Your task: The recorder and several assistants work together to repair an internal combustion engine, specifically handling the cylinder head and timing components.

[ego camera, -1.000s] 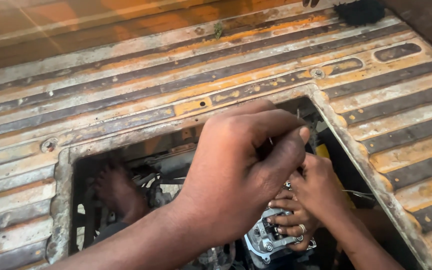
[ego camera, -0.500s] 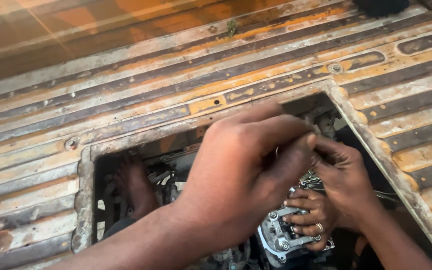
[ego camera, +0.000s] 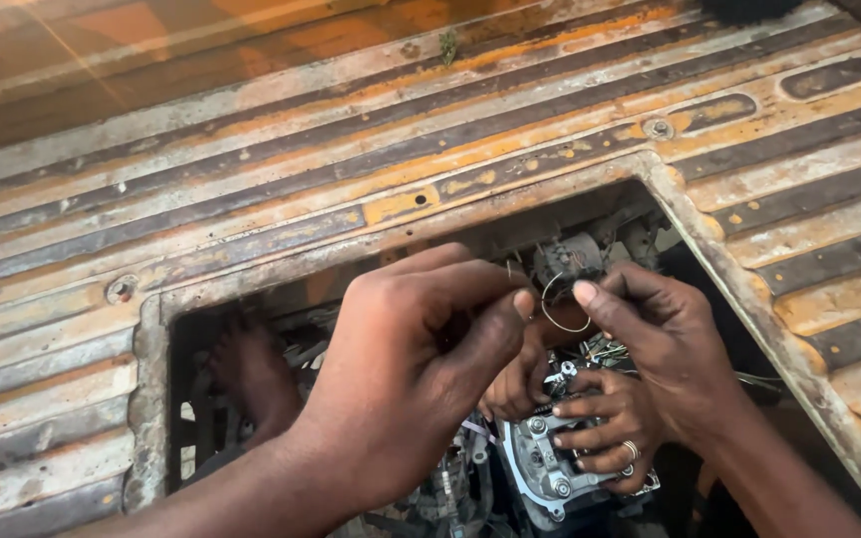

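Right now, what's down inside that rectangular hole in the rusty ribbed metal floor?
Inside the opening sits a grey metal engine part with bolts and wires. Another person's ringed hand rests on it. The left hand and right hand cover much of the rest.

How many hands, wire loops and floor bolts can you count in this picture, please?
Wearer's bare hands: 2, left hand and right hand
Co-worker's ringed hand: 1
thin wire loop: 1
round bolts in the rusty ribbed metal floor: 2
Total: 6

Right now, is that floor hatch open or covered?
Open. The rusty floor panel has a cover-free rectangular opening; both hands work over the engine part below.
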